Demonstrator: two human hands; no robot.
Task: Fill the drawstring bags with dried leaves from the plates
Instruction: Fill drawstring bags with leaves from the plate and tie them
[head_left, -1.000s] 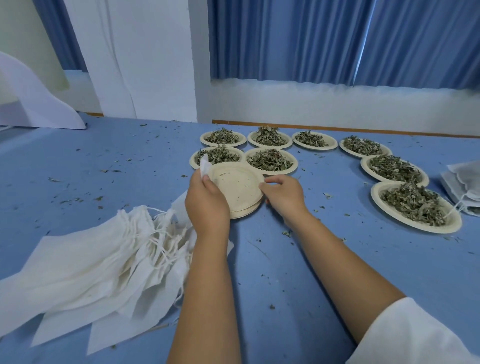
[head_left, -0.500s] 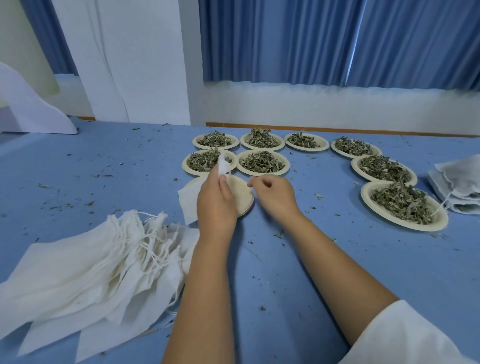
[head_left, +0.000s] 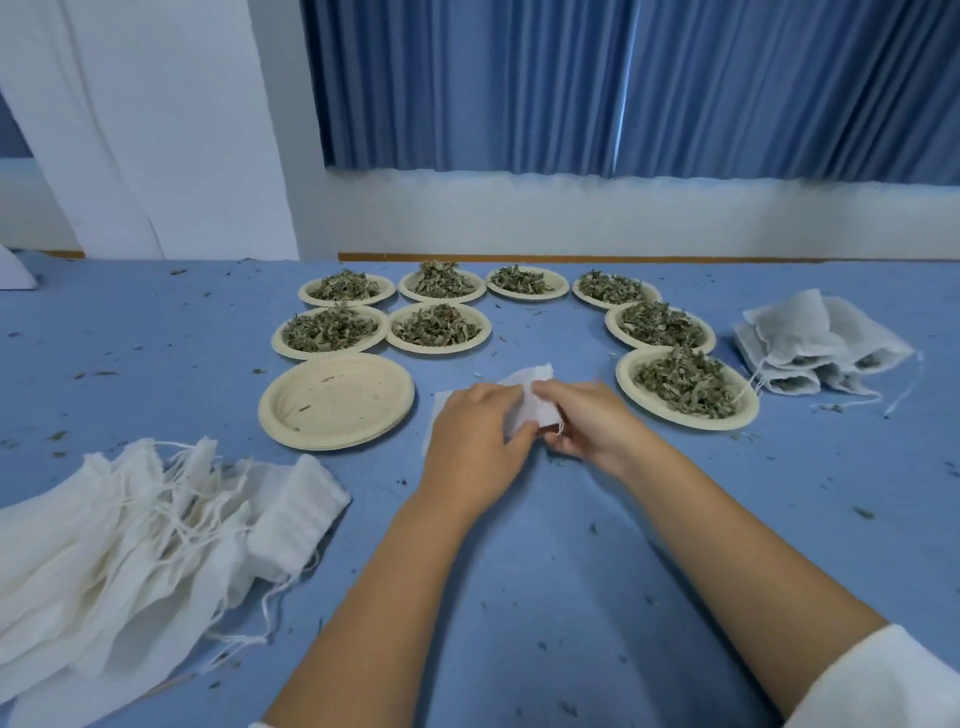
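From the head camera, your left hand (head_left: 475, 441) and right hand (head_left: 587, 426) meet over the middle of the blue table (head_left: 571, 597). Both pinch one small white drawstring bag (head_left: 535, 397). Its cloth runs between your fingers, with one corner standing up behind them and a bit of its cord hanging at your right fingertips. The bag is blurred, so you cannot tell whether its mouth is open or whether anything is in it.

Just left of your hands sits a stack of empty plates (head_left: 337, 400); the top one holds only a few crumbs. Beyond it and round to the right, eight more plates are set in an arc, each heaped with dried leaves (head_left: 685, 387). The nearest full plate (head_left: 685, 423) lies just beside your right hand. Another (head_left: 660, 344) sits directly behind it, four line the far edge, and two (head_left: 330, 353) stand right behind the empty stack.

At the far right lies a heap of filled bags (head_left: 821, 348), dark leaf showing through the cloth and cords trailing onto the table. At the near left, a loose pile of flat, unfilled bags (head_left: 130, 545) fans out with its strings tangled. Leaf crumbs are scattered over the tabletop. A white sleeve (head_left: 883, 680) covers your right upper arm.
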